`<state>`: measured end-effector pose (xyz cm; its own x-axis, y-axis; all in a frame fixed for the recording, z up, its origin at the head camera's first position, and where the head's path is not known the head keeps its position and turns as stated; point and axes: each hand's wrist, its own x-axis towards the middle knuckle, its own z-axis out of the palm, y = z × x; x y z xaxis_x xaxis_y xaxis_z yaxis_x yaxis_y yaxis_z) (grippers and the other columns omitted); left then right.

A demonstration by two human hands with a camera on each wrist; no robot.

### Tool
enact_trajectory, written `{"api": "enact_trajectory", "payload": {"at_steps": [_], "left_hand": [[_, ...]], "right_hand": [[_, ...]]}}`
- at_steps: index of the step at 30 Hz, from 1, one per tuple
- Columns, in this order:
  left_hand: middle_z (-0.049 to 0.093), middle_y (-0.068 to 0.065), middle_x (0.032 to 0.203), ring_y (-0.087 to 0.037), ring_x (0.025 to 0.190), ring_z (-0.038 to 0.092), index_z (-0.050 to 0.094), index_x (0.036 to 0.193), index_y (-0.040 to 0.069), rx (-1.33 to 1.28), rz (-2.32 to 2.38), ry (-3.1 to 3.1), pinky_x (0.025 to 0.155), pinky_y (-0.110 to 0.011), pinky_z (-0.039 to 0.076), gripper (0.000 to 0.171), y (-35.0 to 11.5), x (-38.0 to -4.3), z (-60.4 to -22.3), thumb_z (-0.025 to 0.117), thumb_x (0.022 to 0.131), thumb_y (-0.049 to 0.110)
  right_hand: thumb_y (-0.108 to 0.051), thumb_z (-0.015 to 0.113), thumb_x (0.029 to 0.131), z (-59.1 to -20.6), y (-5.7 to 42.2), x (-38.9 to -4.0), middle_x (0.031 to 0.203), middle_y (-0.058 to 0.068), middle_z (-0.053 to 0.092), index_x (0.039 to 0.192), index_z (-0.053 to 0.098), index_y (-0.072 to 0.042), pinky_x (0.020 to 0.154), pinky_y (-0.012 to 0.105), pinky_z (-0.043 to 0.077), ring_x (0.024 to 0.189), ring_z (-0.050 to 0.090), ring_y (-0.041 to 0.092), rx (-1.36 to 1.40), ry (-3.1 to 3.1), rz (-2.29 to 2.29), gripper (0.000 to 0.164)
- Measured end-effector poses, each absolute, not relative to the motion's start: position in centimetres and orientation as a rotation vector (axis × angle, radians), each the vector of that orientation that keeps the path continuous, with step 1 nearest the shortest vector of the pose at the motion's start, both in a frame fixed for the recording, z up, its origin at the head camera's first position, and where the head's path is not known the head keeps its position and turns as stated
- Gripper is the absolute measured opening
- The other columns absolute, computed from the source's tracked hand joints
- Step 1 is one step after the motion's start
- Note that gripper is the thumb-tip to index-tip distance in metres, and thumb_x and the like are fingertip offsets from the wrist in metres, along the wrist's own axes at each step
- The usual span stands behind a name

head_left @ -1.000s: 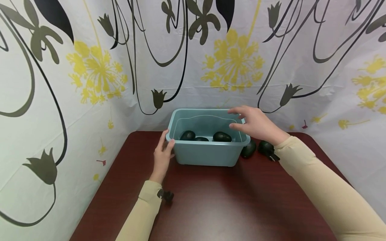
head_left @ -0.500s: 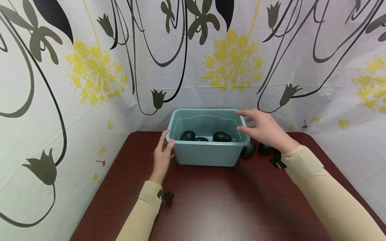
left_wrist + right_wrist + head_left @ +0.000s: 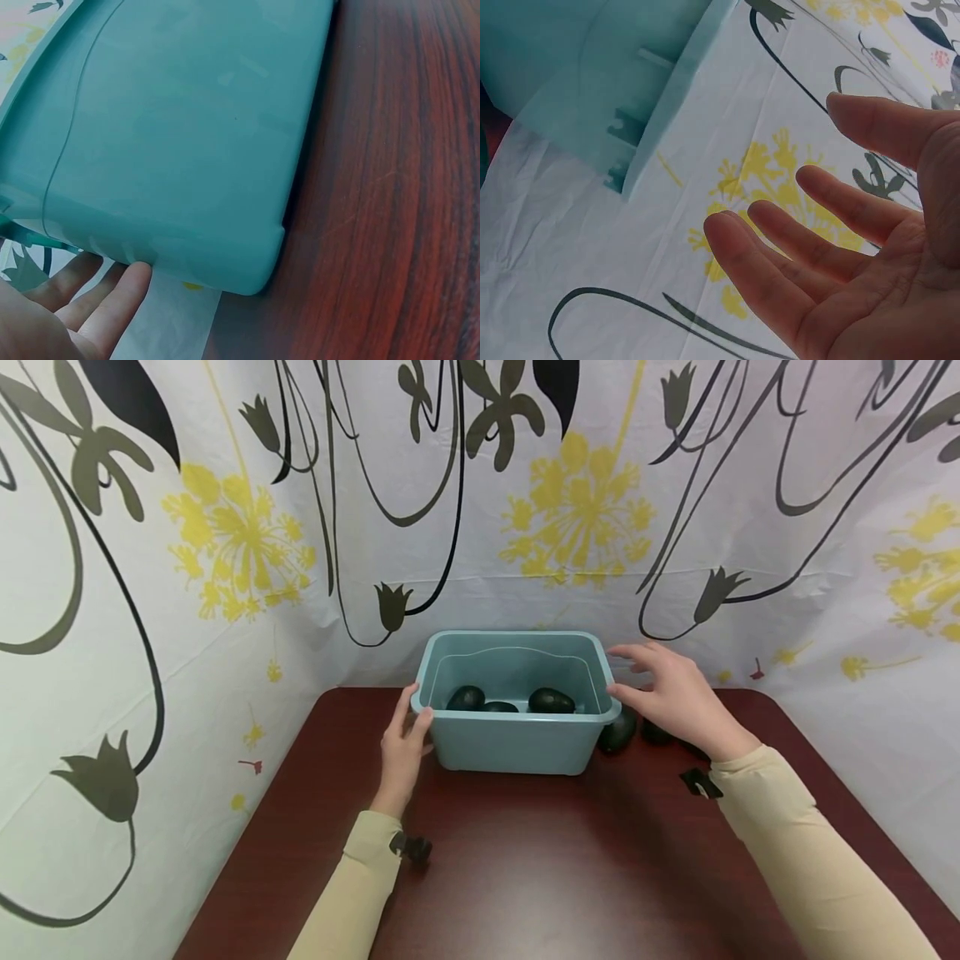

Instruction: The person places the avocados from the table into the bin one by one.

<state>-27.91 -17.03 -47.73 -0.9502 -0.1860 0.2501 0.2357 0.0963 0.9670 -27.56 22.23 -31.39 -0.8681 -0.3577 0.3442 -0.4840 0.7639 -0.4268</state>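
A light blue plastic bin (image 3: 512, 745) stands at the back of the table, holding dark green avocados: one at the left (image 3: 467, 697), a partly hidden one (image 3: 500, 707) beside it, and another (image 3: 552, 701) toward the right. My left hand (image 3: 401, 752) touches the bin's left side near the front corner; in the left wrist view its straight fingers (image 3: 116, 304) lie against the wall. Just off the right rim is my right hand (image 3: 678, 702), fingers spread and relaxed, with nothing in the palm in the right wrist view. Below it an avocado (image 3: 617, 732) sits against the bin's right side.
A second avocado (image 3: 656, 732) lies further right, partly covered by the right hand, with a dark shape just past it. The dark red table (image 3: 525, 860) spans the foreground. Patterned white cloth (image 3: 480, 552) hangs close behind the bin and along both sides.
My right hand has moved right and slightly down, from over the bin's right part to just outside its right rim. My left hand, the bin and the avocados inside have stayed put.
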Motion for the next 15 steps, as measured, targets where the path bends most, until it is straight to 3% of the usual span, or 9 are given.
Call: {"api": "enact_trajectory", "payload": {"at_steps": [4,11,15], "left_hand": [[0.049,-0.002,0.148,-0.026,0.127,0.053,0.041,0.147,0.053,-0.05,-1.955,-2.078,0.092,-0.062,0.049,0.055,-17.2,-27.8,-47.3,0.063,0.096,0.054],[0.045,-0.009,0.153,-0.03,0.131,0.05,0.04,0.153,0.039,-0.059,-1.988,-2.086,0.093,-0.063,0.047,0.057,-16.9,-26.5,-45.4,0.062,0.1,0.04],[0.046,-0.004,0.152,-0.027,0.131,0.05,0.042,0.15,0.045,-0.037,-1.986,-2.077,0.093,-0.063,0.047,0.055,-16.9,-26.7,-45.9,0.063,0.1,0.041]], "right_hand": [[-0.036,0.072,0.094,-31.7,22.7,-27.5,0.141,0.006,0.053,0.141,0.056,-0.023,0.086,0.055,0.053,0.115,0.061,0.032,0.627,-2.695,0.775,0.051],[-0.034,0.072,0.095,-32.8,23.7,-27.6,0.141,0.009,0.053,0.143,0.056,-0.02,0.087,0.056,0.052,0.116,0.06,0.034,0.598,-2.67,0.815,0.052],[-0.038,0.07,0.095,-33.5,24.3,-27.7,0.143,0.01,0.052,0.144,0.055,-0.019,0.088,0.057,0.05,0.116,0.06,0.035,0.56,-2.682,0.836,0.054]]}}
